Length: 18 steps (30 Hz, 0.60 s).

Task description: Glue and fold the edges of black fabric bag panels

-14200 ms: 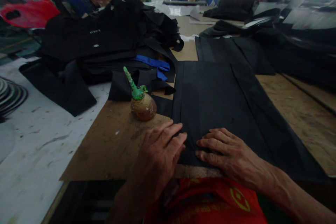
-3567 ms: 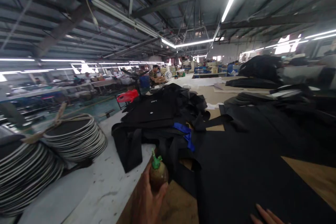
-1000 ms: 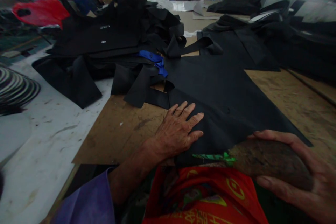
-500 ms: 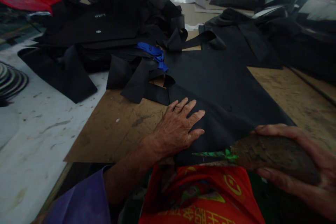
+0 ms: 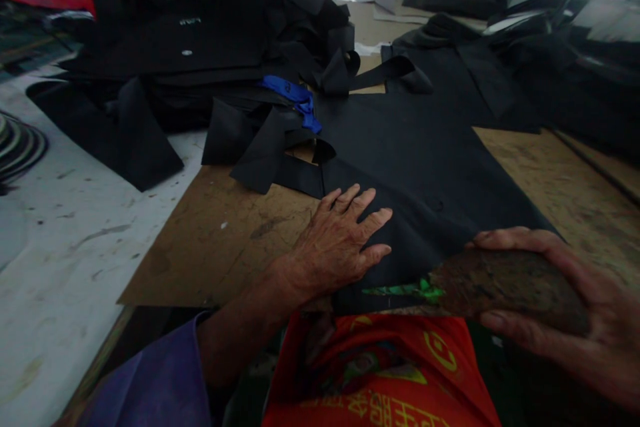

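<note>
My left hand (image 5: 345, 240) lies flat, fingers spread, across the left edge of a black sheet (image 5: 400, 160) that looks like fabric or soft leather. Its wrist passes over a brown board (image 5: 210, 240). In my right hand (image 5: 565, 300) is a tool with a thick, worn brown handle (image 5: 510, 290), the fingers wrapped over and under it. A thin green pointed end (image 5: 395, 290) sticks out leftward, low over the sheet's near edge. Whether that point touches the sheet, I cannot tell.
Black panels (image 5: 200, 47) are piled at the back left, with loose black strips (image 5: 250, 147) and a blue cloth strip (image 5: 295, 97) beside them. More black material (image 5: 565, 73) lies on the right. A red apron (image 5: 385, 373) with yellow print covers my lap. A white tabletop (image 5: 90, 240) extends leftward.
My right hand has shifted slightly left and up, carrying the brown-handled tool and its green tip with it. My left hand stays spread on the black sheet.
</note>
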Motion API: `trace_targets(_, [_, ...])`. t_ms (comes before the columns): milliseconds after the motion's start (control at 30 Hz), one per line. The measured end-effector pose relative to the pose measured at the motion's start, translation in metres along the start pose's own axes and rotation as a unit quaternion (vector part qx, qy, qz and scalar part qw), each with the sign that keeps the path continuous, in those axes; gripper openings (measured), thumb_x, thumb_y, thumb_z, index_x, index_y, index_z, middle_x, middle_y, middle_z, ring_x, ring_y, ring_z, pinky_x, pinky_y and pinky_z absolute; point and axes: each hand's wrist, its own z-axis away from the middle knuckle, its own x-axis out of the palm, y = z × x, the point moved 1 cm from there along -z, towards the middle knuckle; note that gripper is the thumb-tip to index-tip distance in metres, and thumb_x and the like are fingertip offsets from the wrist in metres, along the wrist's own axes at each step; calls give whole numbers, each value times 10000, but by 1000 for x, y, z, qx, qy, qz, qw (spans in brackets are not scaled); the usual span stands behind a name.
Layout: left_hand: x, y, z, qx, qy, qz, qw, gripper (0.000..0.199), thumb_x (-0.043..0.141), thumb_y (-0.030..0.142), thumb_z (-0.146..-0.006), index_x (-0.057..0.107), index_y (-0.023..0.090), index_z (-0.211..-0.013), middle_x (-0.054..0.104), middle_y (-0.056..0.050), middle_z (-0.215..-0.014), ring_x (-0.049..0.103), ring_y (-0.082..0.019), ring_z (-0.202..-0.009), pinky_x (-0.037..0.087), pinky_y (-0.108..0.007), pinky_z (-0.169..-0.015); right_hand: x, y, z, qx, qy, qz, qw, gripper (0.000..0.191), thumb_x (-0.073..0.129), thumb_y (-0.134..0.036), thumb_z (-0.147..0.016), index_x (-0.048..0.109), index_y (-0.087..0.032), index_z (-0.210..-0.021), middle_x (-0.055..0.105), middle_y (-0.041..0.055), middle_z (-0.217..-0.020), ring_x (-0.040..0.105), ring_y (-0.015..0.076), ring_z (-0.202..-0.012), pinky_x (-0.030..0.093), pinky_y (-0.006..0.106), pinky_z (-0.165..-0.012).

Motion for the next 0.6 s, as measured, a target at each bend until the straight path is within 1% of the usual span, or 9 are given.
trace_targets(100, [1, -1, 0, 3, 0, 3, 1000, 474, 425, 475, -897, 431, 265, -1322, 374, -73, -1432, 281, -272, -1342, 216, -464, -1088, -6, 6, -1, 10, -9, 18, 1000, 502, 665, -559, -664, 491, -374, -1097, 652, -16, -1042, 667, 218, -866, 578, 188, -577])
trace_targets(200, [1, -1, 0, 6, 3, 3, 1000, 473, 423, 474, -898, 432, 264, -1322, 375, -72, -1430, 285, -272, -1339, 222, -460, -1086, -14, 13, 1, 38, -17, 37, 998, 510, 660, -575, -658, 497, -372, -1096, 659, -15, -1061, 665, 227, -883, 582, 202, -589])
trace_targets(367, [1, -2, 0, 7, 2, 2, 1000, 474, 422, 478, -897, 434, 268, -1322, 376, -76, -1431, 292, -273, -1336, 225, -470, -1084, -25, 23, 5, 66, 8, 50, 997, 523, 672, -589, -628, 516, -373, -1078, 683, -17, -988, 680, 215, -793, 580, 211, -570])
trace_targets(467, [0, -2, 0, 4, -1, 1, 1000, 470, 429, 474, -896, 436, 272, -1321, 378, -73, -1432, 288, -271, -1338, 228, -468, -1086, -27, 26, 5, 73, 11, 51, 996, 536, 681, -596, -611, 526, -372, -1073, 685, -14, -991, 682, 217, -793, 581, 219, -575])
trace_targets(600, [0, -4, 0, 0, -6, 4, 1000, 478, 436, 475, -892, 437, 267, -1322, 376, -77, -1433, 286, -272, -1340, 227, -470, -1088, -25, 28, 6, 75, 8, 47, 996, 520, 667, -599, -630, 522, -384, -1080, 691, -23, -1000, 684, 211, -799, 579, 214, -576])
